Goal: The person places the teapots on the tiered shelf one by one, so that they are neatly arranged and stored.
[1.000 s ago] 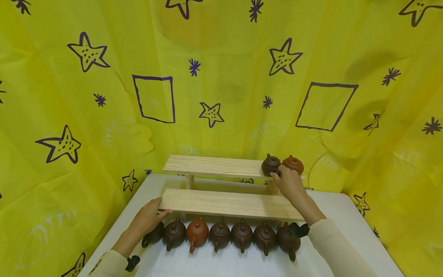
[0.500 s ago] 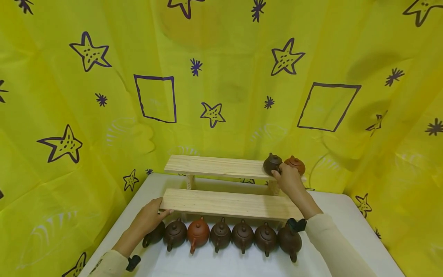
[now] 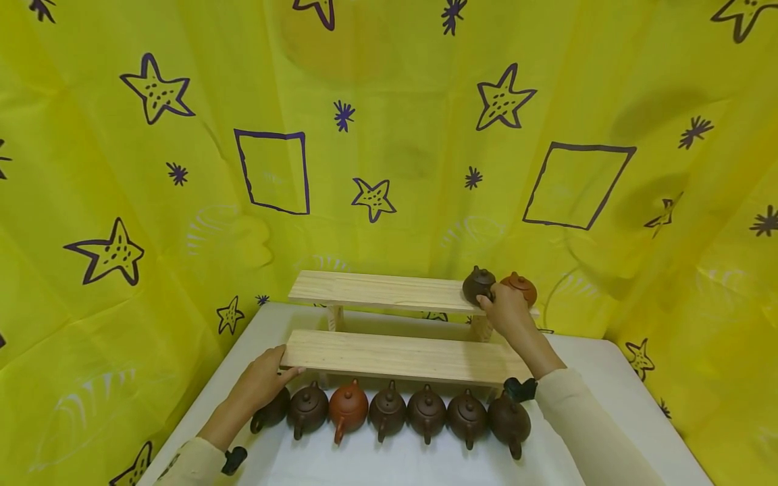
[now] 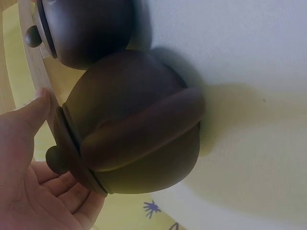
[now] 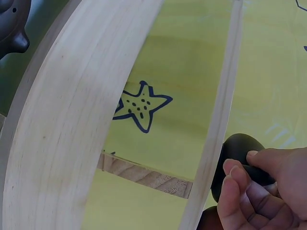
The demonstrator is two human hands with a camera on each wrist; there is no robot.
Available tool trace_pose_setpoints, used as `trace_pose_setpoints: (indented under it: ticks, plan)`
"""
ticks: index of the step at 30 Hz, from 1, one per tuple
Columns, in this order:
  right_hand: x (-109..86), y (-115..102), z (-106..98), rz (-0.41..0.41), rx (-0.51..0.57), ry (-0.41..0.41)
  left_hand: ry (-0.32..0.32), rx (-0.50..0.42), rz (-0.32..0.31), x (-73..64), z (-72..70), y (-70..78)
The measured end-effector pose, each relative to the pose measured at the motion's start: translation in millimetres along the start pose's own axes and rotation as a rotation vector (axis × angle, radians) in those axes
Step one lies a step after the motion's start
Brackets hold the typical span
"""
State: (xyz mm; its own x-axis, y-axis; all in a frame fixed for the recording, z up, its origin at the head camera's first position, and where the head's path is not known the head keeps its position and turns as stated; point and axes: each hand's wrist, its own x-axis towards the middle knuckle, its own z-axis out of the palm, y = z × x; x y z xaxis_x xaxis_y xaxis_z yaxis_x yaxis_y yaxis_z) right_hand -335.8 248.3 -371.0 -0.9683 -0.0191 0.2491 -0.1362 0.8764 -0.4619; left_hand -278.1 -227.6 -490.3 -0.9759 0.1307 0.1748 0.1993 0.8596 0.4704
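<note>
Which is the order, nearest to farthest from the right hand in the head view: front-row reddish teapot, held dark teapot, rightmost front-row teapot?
1. Held dark teapot: in the right hand, upper right.
2. Rightmost front-row teapot: below the hand.
3. Front-row reddish teapot: lower, farther left.

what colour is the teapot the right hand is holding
The teapot is very dark brown, almost black; it shows best in the head view.

The person wore pale cream long sleeves, the left sleeve (image 3: 193, 462) and right sleeve (image 3: 586, 415) in matching fabric. A small, rounded black device (image 3: 234, 461) sat at the left wrist, another black device (image 3: 520, 389) at the right.
</note>
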Motion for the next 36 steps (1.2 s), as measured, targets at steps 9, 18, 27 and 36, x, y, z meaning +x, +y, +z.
trace_pose_setpoints:
  ticks: [9, 18, 27, 36]
  plan:
    - [-3.9, 2.7, -0.3, 0.016, 0.011, 0.003, 0.000, -0.016, -0.004, -0.3, 0.6, -0.2]
    - [-38.7, 21.5, -0.8, 0.011, 0.021, -0.007, -0.014, -0.017, -0.015, 0.6, 1.8, -2.1]
    - [-99.2, 45.1, 0.2, 0.057, 0.047, -0.070, -0.006, -0.027, -0.013, 1.1, 1.8, -2.2]
    - [-158.9, 76.1, 10.7, 0.212, 0.078, -0.132, -0.008, -0.022, -0.007, 0.4, 3.6, -3.6]
